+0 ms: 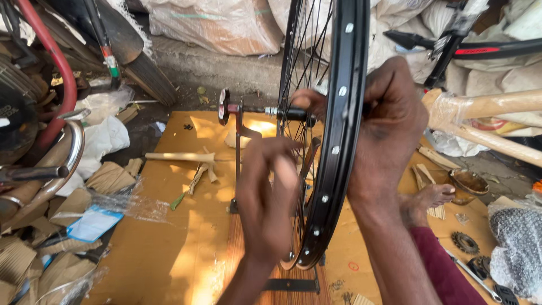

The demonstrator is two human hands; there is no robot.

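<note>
Black metal wheel rim (339, 141), thin spokes; right hand (389, 124) grips rim; left hand (268, 197) blurred, grip unclear.

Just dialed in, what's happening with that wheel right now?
A person is working on a black bicycle wheel rim mounted upright in a metal stand on a cardboard sheet. The right hand reaches over the rim towards the hub and its threaded axle. The left hand, blurred, is raised in front of the spokes; its grip cannot be made out. Sprockets and a small bowl lie on the ground to the right.
</note>
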